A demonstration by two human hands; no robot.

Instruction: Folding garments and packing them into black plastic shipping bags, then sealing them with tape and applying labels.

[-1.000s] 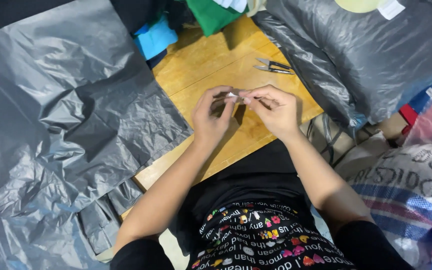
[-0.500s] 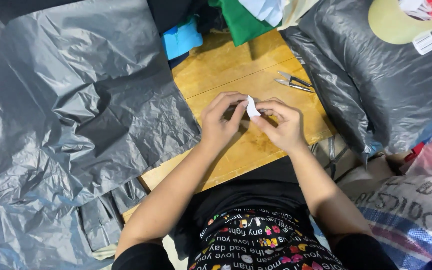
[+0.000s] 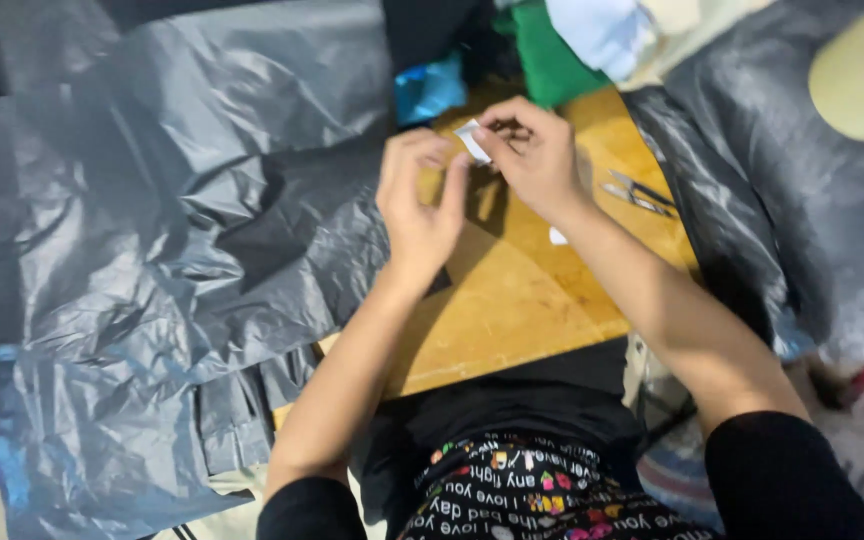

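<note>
The right hand [image 3: 537, 160] pinches a small white slip [image 3: 472, 140] in closed fingers, held above the wooden tabletop [image 3: 512, 300]; the left hand [image 3: 420, 200] is raised beside it, fingers loosely curled, touching the slip's edge; scissors [image 3: 637, 192] lie to the right; grey plastic sheeting [image 3: 172, 230] spreads left.

Wooden board [image 3: 512, 300] at centre as a work surface, crumpled grey plastic sheeting [image 3: 152, 250] filling the left, more grey plastic [image 3: 782, 200] at right, green cloth [image 3: 552, 60] at top, even indoor light
</note>
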